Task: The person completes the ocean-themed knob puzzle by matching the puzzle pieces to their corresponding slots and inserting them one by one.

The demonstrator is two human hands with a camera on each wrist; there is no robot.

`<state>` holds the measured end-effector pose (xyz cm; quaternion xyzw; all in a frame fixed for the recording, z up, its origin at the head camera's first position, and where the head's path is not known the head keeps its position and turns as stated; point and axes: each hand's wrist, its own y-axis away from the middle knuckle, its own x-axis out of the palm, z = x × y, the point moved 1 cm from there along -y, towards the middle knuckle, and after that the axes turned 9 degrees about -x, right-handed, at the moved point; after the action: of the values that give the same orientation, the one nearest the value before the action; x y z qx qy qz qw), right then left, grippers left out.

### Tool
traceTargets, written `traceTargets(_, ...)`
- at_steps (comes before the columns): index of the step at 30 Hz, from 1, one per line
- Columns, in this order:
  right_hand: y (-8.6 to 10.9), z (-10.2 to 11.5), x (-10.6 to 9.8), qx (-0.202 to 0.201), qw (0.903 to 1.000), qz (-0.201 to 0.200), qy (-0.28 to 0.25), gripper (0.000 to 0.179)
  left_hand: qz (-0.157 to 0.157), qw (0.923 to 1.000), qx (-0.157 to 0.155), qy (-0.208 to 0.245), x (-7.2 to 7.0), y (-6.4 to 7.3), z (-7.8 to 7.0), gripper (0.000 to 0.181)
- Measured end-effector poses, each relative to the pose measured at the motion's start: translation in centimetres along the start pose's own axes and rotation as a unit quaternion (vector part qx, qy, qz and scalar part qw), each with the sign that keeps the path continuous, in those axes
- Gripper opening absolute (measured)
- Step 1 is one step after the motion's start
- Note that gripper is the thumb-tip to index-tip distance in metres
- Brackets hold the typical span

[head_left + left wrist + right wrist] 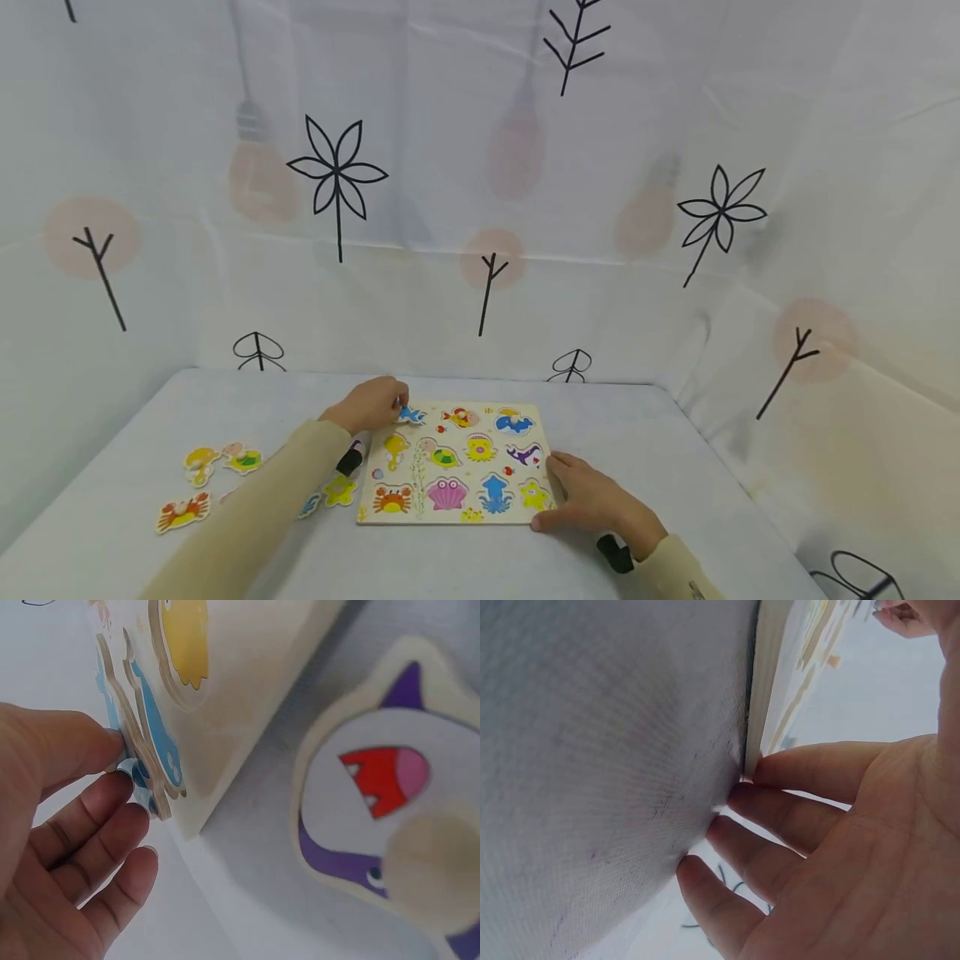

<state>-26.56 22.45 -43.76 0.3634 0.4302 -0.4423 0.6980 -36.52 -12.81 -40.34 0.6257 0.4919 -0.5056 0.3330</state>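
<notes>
My left hand (369,404) is at the upper left corner of the wooden puzzle board (455,515). Its thumb and fingers pinch a blue sea-animal puzzle piece (411,415). In the left wrist view, the piece (129,712) stands on edge close to a matching blue picture on the board. My right hand (592,498) rests at the board's right side, thumb by the lower corner. Seen from the right wrist, its fingers are extended, with fingertips at the board's edge (765,682). Crab, octopus, squid and other sea-animal pictures cover the board.
Left of the board lie loose pieces: a crab (183,511), a yellow seahorse (200,464), a turtle (242,458) and a yellow star (340,490). A purple-and-white knobbed piece (360,787) is near my left wrist. Patterned cloth (420,317) hangs behind the table.
</notes>
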Motion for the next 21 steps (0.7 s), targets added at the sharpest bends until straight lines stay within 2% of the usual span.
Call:
traceTargets(4,-0.04,0.06,0.04,-0.003,1.0000,-0.002,0.002,0.112,0.007,0.9999,-0.012,0.004,0.13,-0.38,-0.20,0.010)
traceTargets(11,0.04,0.03,0.09,-0.002,1.0000,-0.004,0.000,0.112,0.015,0.9998,-0.014,0.009,0.62,-0.92,-0.25,0.009)
traceTargets(21,0.13,0.15,-0.07,0.000,1.0000,-0.001,0.004,0.112,0.016,0.9997,-0.019,0.003,0.86,-1.00,-0.47,0.008)
